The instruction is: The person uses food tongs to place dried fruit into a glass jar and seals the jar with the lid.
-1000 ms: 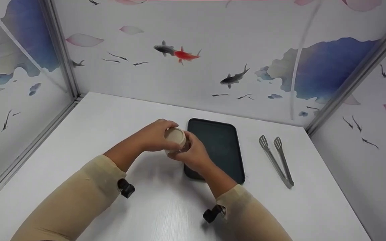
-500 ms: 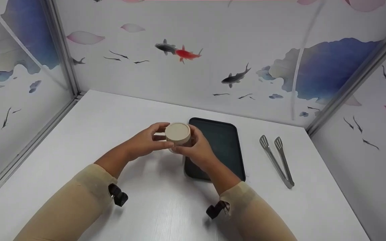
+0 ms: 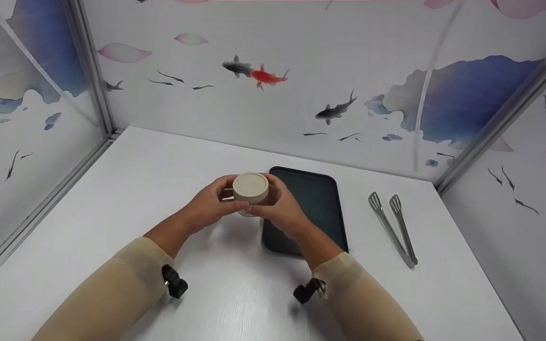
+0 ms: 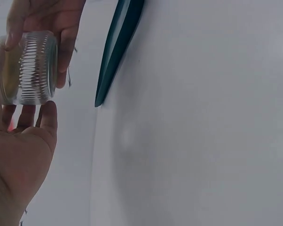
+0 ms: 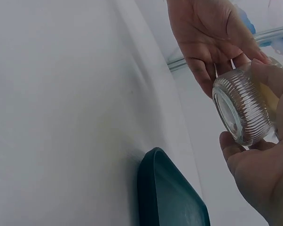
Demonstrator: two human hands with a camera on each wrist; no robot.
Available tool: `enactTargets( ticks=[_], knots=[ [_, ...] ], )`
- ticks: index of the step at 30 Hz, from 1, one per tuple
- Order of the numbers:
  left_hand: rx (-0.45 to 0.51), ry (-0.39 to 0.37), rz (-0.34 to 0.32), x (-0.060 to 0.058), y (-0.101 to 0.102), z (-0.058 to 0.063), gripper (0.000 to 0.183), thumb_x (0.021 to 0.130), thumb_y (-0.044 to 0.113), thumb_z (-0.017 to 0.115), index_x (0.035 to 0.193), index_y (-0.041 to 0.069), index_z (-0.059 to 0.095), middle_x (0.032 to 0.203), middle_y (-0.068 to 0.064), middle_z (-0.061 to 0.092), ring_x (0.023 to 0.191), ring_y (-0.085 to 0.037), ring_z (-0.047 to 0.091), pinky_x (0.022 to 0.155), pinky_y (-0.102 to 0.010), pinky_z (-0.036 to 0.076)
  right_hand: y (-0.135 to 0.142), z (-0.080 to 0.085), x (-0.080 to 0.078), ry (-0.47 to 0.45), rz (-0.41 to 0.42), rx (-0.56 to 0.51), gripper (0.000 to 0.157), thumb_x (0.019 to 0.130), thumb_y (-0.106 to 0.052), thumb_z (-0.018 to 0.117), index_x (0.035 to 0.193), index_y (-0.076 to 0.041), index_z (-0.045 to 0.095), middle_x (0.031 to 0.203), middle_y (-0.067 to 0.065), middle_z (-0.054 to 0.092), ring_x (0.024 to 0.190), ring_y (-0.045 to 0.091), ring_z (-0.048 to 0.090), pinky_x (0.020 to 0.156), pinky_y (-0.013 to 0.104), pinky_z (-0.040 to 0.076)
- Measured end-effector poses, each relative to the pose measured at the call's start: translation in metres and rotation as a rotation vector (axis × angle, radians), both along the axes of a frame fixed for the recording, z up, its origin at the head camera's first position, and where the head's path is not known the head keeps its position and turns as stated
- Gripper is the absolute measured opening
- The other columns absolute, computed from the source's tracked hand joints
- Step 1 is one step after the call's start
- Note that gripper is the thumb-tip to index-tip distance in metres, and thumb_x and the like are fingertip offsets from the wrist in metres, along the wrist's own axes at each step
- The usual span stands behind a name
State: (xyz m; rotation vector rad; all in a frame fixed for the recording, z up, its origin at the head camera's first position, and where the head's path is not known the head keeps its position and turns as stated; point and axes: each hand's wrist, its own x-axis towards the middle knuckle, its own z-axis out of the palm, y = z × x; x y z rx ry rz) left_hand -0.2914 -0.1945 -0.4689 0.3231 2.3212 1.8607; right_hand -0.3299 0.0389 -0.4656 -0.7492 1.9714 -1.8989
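A small ribbed clear glass jar [image 4: 32, 70] with a beige lid [image 3: 250, 184] is held between both hands, off the table and left of the dark green tray [image 3: 318, 208]. My left hand [image 3: 208, 202] grips it from the left, thumb at the near side just under the lid and fingers reaching round the far side. From the right, my right hand [image 3: 286, 208] holds the jar too, its thumb meeting the left thumb in front. Through the ribbed glass in the right wrist view, no contents stand out. The lid faces up toward the head camera.
Metal tongs [image 3: 393, 232] with slotted ends lie spread on the white table [image 3: 235, 293], right of the tray. Printed panels [image 3: 197, 109] with fish and petals enclose the back and sides.
The left hand has slid from over the lid down to the jar's left side. The jar has tipped more upright, its lid fully visible. Tray and tongs have not moved.
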Motion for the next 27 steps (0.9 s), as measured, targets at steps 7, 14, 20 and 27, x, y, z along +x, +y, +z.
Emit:
enactTargets(
  ticks=[7,14,20,27],
  knots=[
    [-0.054,0.014,0.028,-0.009,-0.002,0.003,0.090,0.084,0.052,0.090,0.158,0.027,0.045,0.157,0.003,0.053,0.150,-0.025,0.050,0.122,-0.049,0.047,0.004,0.005,-0.009,0.106,-0.084,0.246,0.083,0.083,-0.032,0.093,0.156,-0.029,0.051,0.146,0.001,0.058,0.129,0.026,0.057,0.107,0.044,0.054],
    [-0.121,0.010,0.049,-0.017,-0.004,-0.006,0.090,0.084,0.051,0.091,0.158,0.026,0.046,0.158,0.002,0.053,0.151,-0.026,0.050,0.122,-0.047,0.047,0.001,0.001,-0.015,0.130,-0.123,0.368,0.090,0.080,-0.038,0.096,0.158,-0.029,0.050,0.146,-0.003,0.060,0.127,0.023,0.059,0.102,0.041,0.057],
    [-0.143,-0.016,0.048,-0.024,-0.005,-0.012,0.088,0.085,0.044,0.092,0.157,0.022,0.047,0.160,-0.001,0.052,0.153,-0.029,0.049,0.122,-0.048,0.047,0.000,-0.010,-0.022,0.120,-0.132,0.380,0.094,0.080,-0.035,0.097,0.159,-0.023,0.049,0.149,-0.002,0.061,0.130,0.025,0.061,0.105,0.042,0.058],
    [-0.175,-0.038,0.034,-0.026,-0.003,-0.017,0.088,0.086,0.040,0.092,0.157,0.019,0.046,0.160,-0.005,0.052,0.153,-0.031,0.049,0.123,-0.050,0.046,0.001,-0.022,-0.024,0.072,-0.138,0.378,0.096,0.081,-0.030,0.096,0.162,-0.018,0.046,0.152,0.002,0.060,0.132,0.024,0.062,0.107,0.043,0.058]
  ],
)
